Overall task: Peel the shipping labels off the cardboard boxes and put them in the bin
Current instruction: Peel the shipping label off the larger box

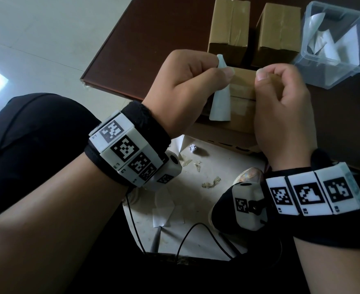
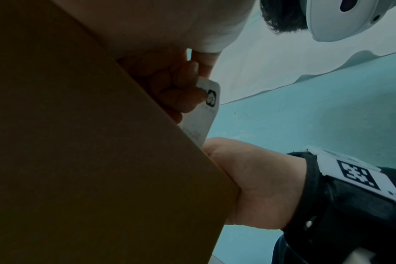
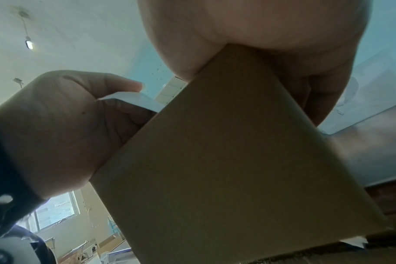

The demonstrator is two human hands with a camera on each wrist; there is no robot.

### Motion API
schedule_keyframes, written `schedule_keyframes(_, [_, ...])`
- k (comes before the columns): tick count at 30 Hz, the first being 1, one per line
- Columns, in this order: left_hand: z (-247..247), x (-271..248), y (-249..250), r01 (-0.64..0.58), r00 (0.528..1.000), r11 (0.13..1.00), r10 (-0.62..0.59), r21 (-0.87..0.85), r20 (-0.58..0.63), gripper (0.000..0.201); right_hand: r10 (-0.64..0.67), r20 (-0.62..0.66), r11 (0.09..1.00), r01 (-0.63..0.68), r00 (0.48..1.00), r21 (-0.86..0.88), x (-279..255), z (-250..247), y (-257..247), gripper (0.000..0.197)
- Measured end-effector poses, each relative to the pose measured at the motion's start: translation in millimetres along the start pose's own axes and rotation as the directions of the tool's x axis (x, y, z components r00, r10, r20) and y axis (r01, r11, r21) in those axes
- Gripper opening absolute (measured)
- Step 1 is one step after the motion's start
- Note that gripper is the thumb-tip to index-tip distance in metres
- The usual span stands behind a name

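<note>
A small cardboard box (image 1: 244, 96) is held up between my hands at the table's near edge. My left hand (image 1: 223, 70) pinches the top of a white shipping label (image 1: 220, 107), which hangs peeled and curled beside the box's left side. My right hand (image 1: 266, 77) grips the box's right side, thumb on its top edge. In the left wrist view my fingers (image 2: 170, 85) hold the label (image 2: 203, 114) next to the box (image 2: 79, 142). The right wrist view shows the box (image 3: 215, 160) against my palm and the label (image 3: 133, 100).
Two more taped cardboard boxes (image 1: 229, 28) (image 1: 279, 32) stand at the back of the dark brown table (image 1: 153, 49). A clear plastic bin (image 1: 357, 60) with white labels inside sits at the right. Paper scraps (image 1: 211, 183) and a black cable (image 1: 187, 234) lie on the floor below.
</note>
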State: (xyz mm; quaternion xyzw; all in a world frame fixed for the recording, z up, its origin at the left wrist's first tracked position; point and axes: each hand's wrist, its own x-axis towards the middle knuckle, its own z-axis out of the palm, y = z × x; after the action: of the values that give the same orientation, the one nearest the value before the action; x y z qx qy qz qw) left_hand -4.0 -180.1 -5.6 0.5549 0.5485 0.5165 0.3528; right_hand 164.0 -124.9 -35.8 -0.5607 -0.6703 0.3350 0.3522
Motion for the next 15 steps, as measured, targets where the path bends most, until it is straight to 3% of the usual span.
schedule_keyframes(6, [1.3,-0.2,1.2,0.015,1.000,1.000,-0.016,-0.026,-0.017,0.048,0.000,0.002,1.000,0.000,1.000,0.009,1.1,-0.9,0.5,0.028])
schedule_keyframes(15, [1.5,-1.2,1.3,-0.005,1.000,1.000,0.004,-0.021,-0.013,0.043,0.008,0.002,1.000,-0.008,1.000,0.011,0.8,-1.8,0.1,0.026])
